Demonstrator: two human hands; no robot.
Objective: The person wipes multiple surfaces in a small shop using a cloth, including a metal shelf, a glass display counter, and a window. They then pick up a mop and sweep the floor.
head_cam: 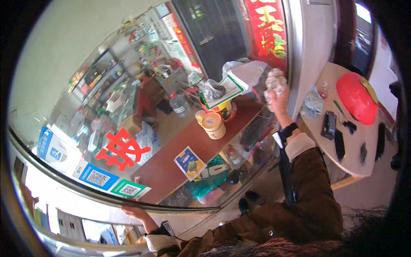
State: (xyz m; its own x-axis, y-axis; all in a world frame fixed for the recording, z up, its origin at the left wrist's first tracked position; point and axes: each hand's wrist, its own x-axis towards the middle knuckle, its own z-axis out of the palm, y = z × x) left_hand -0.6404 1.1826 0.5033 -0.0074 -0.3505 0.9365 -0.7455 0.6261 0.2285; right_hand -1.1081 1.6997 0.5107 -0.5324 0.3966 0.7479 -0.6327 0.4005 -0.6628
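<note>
A crumpled whitish cloth (275,80) is gripped in my right hand (279,102). That hand is raised against a large glass pane (192,144), near its metal side frame (294,57). My left hand (136,212) is lower down at the dark bottom frame of the pane (179,209) and seems to touch it; its fingers are partly hidden there. Stuck along the pane's lower part are a red cut-out character (123,149), a blue code sticker (98,176) and a green code sticker (130,188). Both wrists wear dark bands.
Through the glass show a brown counter (160,170) with a lidded tub (214,127), a poster card (190,163) and stacked papers, and shelves (99,75) beyond. On my right stands a pale table (348,157) bearing a red bag (356,98) and a black device (328,125).
</note>
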